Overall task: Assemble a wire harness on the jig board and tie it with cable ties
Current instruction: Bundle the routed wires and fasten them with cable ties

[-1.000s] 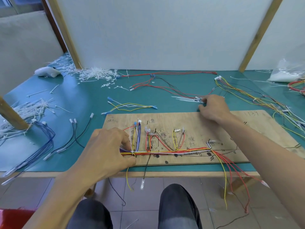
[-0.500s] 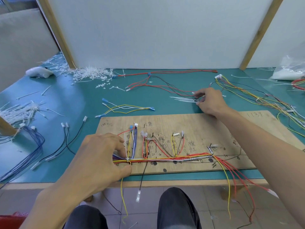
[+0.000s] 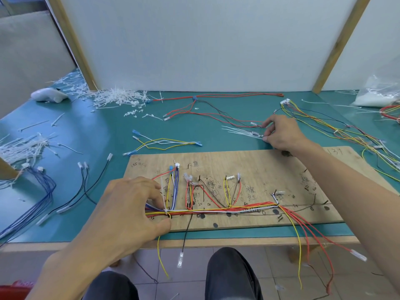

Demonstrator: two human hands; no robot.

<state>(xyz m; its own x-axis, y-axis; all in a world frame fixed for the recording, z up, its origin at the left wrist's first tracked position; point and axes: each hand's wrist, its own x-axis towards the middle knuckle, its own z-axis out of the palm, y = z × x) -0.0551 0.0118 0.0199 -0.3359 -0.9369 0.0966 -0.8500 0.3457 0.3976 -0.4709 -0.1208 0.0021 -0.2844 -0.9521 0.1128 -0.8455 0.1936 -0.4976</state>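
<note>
A wooden jig board [image 3: 255,163] lies on the green table. A harness of red, yellow, white and blue wires [image 3: 227,210] runs along its front edge, with branches rising to pegs. My left hand [image 3: 132,211] pinches the bundle at its left end, where a white cable tie [image 3: 164,195] stands up from the wires. My right hand [image 3: 281,133] reaches beyond the board's far edge and pinches the heads of a small bunch of white cable ties [image 3: 242,132] lying on the table.
Loose wire sets lie around: yellow and white [image 3: 164,142], red and black [image 3: 207,111], multicoloured at right [image 3: 337,128], blue and black at left [image 3: 45,191]. Cut tie scraps [image 3: 112,97] pile at the back left. Harness ends hang over the table's front edge [image 3: 298,241].
My right hand has moved a little away from the board to the bunch of ties and now pinches them. My left hand has stayed on the harness's left end.
</note>
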